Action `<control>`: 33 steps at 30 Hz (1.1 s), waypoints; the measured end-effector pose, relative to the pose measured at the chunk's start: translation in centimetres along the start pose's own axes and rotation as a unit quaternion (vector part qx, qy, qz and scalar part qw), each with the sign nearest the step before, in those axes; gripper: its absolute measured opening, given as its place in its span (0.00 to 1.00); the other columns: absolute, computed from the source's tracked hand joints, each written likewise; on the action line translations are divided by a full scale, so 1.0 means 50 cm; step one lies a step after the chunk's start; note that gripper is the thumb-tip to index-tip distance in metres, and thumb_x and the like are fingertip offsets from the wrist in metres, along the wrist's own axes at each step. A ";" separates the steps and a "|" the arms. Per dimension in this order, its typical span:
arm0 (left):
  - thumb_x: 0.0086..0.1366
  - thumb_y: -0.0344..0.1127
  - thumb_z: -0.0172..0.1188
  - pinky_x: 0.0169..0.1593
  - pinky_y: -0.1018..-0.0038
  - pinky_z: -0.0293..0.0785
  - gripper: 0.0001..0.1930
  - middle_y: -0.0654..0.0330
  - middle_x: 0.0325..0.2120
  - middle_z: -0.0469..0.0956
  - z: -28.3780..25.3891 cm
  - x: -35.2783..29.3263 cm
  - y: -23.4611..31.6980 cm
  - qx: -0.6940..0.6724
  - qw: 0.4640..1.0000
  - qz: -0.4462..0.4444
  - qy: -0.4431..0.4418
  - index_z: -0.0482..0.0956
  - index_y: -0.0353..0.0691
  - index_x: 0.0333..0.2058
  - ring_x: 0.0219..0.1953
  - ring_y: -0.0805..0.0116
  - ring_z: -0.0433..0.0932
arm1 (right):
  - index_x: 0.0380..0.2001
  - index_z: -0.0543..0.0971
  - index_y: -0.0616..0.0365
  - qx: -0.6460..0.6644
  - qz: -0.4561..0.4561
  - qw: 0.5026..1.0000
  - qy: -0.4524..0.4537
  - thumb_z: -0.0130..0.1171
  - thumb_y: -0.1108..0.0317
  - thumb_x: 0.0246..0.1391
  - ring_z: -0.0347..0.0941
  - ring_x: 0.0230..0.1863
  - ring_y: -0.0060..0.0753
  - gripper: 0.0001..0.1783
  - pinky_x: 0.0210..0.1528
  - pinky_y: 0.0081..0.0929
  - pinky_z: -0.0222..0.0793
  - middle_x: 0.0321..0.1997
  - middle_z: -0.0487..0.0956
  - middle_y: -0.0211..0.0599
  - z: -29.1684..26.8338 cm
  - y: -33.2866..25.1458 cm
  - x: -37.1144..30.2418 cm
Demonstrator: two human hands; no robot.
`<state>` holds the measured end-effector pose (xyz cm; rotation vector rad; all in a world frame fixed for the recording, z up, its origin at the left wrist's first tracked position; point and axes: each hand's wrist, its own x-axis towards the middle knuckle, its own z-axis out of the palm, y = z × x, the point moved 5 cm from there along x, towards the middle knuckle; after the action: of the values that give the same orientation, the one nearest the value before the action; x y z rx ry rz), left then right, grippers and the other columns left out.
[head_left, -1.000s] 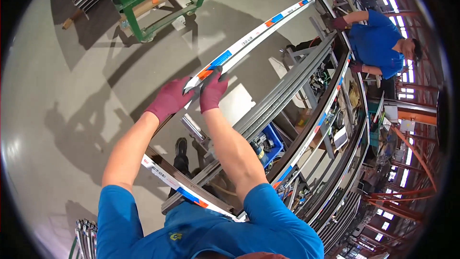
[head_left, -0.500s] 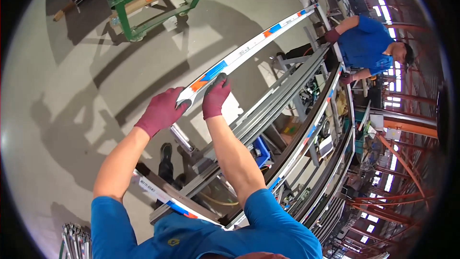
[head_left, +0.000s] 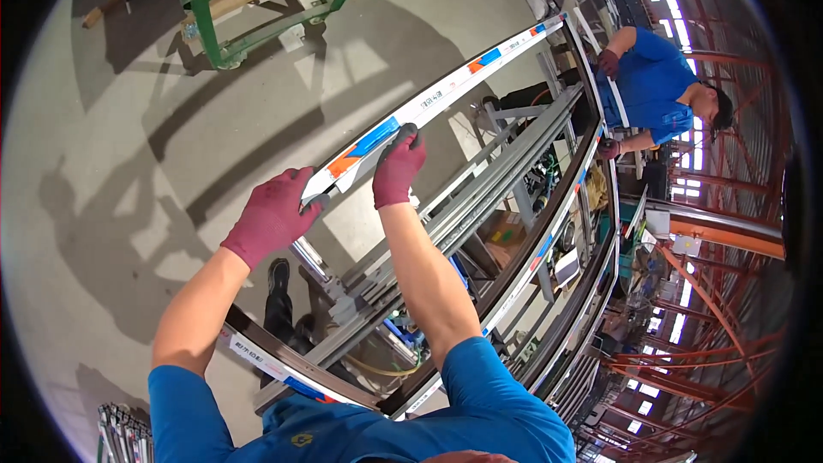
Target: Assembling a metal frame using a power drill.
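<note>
A long white metal profile [head_left: 429,103], with blue and orange printed patches on its film, runs from my hands up to the far right. My left hand [head_left: 270,214], in a maroon glove with dark fingertips, is closed around its near end. Farther along, my right hand [head_left: 400,167] grips the edge facing me, fingertips over the top. At the far end the profile meets the cross piece of a frame [head_left: 583,56]. A co-worker in blue [head_left: 656,77] stands there, gloved hands on the frame and on a white strip.
Below the profile stands a rack of grey metal bars [head_left: 506,176]. More film-covered frame members [head_left: 531,270] lie to the right, and another [head_left: 283,373] crosses close to my body. A green trolley [head_left: 206,26] stands at the far left. Bundled profiles [head_left: 124,433] are at the lower left.
My left hand and the profile's near end have shifted slightly left and down. My right hand sits a little farther right. The co-worker's hands have moved slightly along the far end.
</note>
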<state>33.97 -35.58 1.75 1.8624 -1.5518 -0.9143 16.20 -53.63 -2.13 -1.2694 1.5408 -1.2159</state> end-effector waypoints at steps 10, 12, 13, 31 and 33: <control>0.63 0.41 0.64 0.47 0.55 0.77 0.28 0.46 0.45 0.79 0.004 -0.003 -0.009 0.023 1.000 -0.008 -0.011 0.70 0.38 0.60 0.43 0.45 0.81 | 0.39 0.79 0.68 -0.077 -0.071 0.995 0.002 0.48 0.60 0.72 0.72 0.32 0.35 0.20 0.39 0.37 0.69 0.33 0.81 0.43 -0.014 -0.014 0.122; 0.63 0.41 0.65 0.47 0.55 0.77 0.28 0.46 0.45 0.79 0.016 0.008 0.010 0.029 0.999 0.014 -0.013 0.69 0.39 0.59 0.42 0.46 0.81 | 0.37 0.79 0.68 -0.119 -0.074 0.990 0.034 0.48 0.59 0.72 0.72 0.31 0.35 0.20 0.37 0.38 0.68 0.32 0.81 0.44 -0.060 0.002 0.264; 0.63 0.41 0.65 0.47 0.55 0.77 0.28 0.46 0.45 0.78 0.019 0.009 0.013 0.031 0.999 0.023 -0.002 0.69 0.38 0.59 0.42 0.46 0.81 | 0.36 0.79 0.68 -0.154 -0.070 0.984 0.055 0.49 0.58 0.71 0.73 0.30 0.36 0.21 0.35 0.39 0.68 0.31 0.81 0.44 -0.075 0.017 0.302; 0.54 0.52 0.75 0.49 0.58 0.80 0.42 0.48 0.44 0.79 0.073 0.271 0.150 0.128 0.987 0.061 0.069 0.66 0.33 0.60 0.48 0.49 0.82 | 0.36 0.85 0.69 -0.451 -0.113 0.880 -0.099 0.67 0.37 0.55 0.83 0.30 0.46 0.36 0.34 0.41 0.78 0.32 0.85 0.54 -0.016 -0.115 0.254; 0.59 0.54 0.70 0.38 0.60 0.83 0.40 0.51 0.41 0.81 0.111 0.342 0.129 0.214 0.977 0.000 0.021 0.68 0.31 0.60 0.40 0.57 0.85 | 0.51 0.80 0.62 -0.140 0.148 0.951 -0.232 0.63 0.34 0.58 0.83 0.32 0.42 0.38 0.35 0.40 0.79 0.39 0.84 0.48 -0.034 -0.057 0.253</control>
<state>27.43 -53.50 0.57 2.1532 -1.8307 -0.5635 12.78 -65.82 1.11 -1.3253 1.5071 -0.4732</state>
